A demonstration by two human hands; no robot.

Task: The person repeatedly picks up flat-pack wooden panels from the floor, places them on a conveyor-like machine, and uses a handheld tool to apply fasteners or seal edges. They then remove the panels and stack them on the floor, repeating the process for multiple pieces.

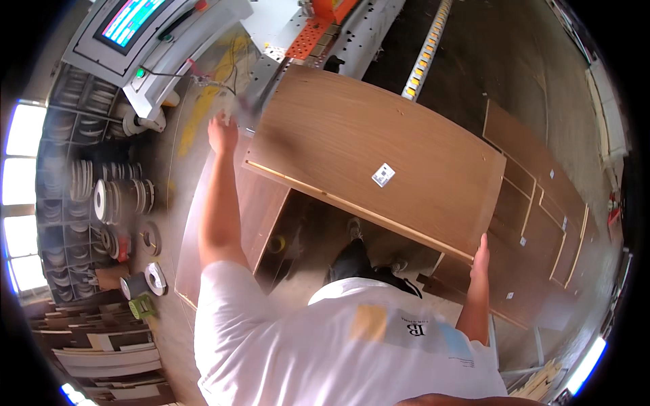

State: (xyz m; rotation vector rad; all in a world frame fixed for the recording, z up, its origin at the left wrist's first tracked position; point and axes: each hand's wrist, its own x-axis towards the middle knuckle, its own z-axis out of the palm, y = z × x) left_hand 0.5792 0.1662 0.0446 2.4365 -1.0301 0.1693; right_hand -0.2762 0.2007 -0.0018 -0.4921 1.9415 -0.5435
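Note:
A large brown wood-grain panel point(325, 135) with a white label lies in front of me, its far left corner at the machine's bed point(267, 84). At the panel's near right corner, my right hand point(480, 257) lies flat against the short edge, fingers stretched upward. My left hand point(222, 133) is held out beyond the panel's left end, near the bed. Its fingers look apart and bent slightly, with nothing seen in them. The pale, unfinished long edge of the panel faces me. What bears the panel from below is mostly hidden.
A control console point(128, 47) with a lit screen stands at the far left. A roller rail point(421, 64) runs away beyond the panel. Stacked brown panels point(535, 223) lie at right, another panel point(233, 203) at left. Edge-band rolls point(115, 199) fill a rack leftward.

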